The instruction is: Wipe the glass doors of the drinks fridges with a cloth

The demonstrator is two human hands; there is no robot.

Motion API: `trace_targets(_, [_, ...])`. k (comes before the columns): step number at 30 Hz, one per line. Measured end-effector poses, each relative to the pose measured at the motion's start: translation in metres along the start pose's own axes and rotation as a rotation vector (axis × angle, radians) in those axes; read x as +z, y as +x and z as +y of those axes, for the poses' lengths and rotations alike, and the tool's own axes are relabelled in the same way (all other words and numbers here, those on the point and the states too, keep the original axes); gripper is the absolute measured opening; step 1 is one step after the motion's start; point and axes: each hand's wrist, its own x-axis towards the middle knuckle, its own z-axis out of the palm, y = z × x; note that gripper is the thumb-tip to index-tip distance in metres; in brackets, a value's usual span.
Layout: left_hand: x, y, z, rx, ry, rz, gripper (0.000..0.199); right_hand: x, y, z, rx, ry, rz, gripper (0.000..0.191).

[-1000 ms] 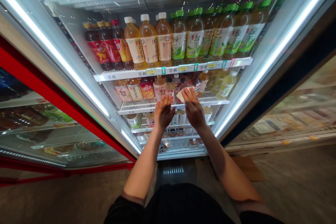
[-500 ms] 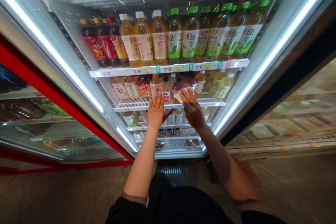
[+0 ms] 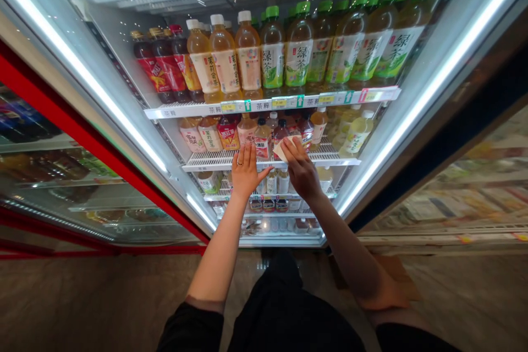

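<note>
My left hand (image 3: 246,171) lies flat with its fingers spread and a ring on one finger, seemingly against the glass front of a lit drinks cooler. It holds nothing. To its right, my right hand (image 3: 302,171) has its fingers over a folded pale cloth (image 3: 284,148), pressed to the same glass. Behind the hands, small bottles stand on a white wire shelf (image 3: 338,161). Above them is a row of tall bottles, with green-capped ones (image 3: 299,55) at the right and white-capped ones (image 3: 225,63) nearer the left.
Bright light strips (image 3: 437,74) run down both sides of the cooler. A red-framed cooler (image 3: 136,176) stands at the left, and shelves of packages (image 3: 466,198) are at the right. Brown cardboard (image 3: 398,278) lies on the floor by my right arm.
The view has shifted slightly. My left thumb is spread further from the fingers, and the cloth under my right hand sits slightly further left.
</note>
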Motion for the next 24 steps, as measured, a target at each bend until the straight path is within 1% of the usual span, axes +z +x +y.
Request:
trace_targets(4, [0.000, 0.000, -0.001, -0.012, -0.012, -0.005, 0.105, -0.006, 0.002, 0.007, 0.011, 0.020, -0.003, 0.072])
trace_targets(8, [0.000, 0.000, -0.001, -0.022, -0.005, 0.010, 0.105, -0.014, -0.004, 0.012, 0.033, 0.002, 0.005, 0.074])
trace_targets(12, [-0.005, 0.001, 0.000, -0.021, 0.019, 0.007, 0.107, -0.017, -0.002, 0.012, -0.039, 0.004, -0.018, 0.074])
trace_targets(14, [-0.008, -0.001, 0.003, -0.016, 0.034, 0.004, 0.107, -0.020, 0.000, 0.013, -0.065, 0.005, -0.023, 0.074])
trace_targets(16, [-0.008, -0.007, 0.012, -0.020, 0.047, 0.002, 0.105, -0.024, 0.000, 0.015, -0.051, 0.004, -0.004, 0.074])
trace_targets(19, [-0.002, -0.021, 0.037, -0.024, 0.044, -0.017, 0.099, -0.029, -0.006, 0.018, 0.017, 0.008, 0.023, 0.075])
trace_targets(22, [0.007, -0.031, 0.068, -0.001, 0.024, -0.055, 0.097, -0.032, -0.012, 0.020, 0.028, 0.024, -0.024, 0.076])
trace_targets(24, [0.011, -0.031, 0.085, 0.016, 0.012, -0.067, 0.096, -0.035, -0.012, 0.022, -0.002, 0.034, -0.060, 0.076])
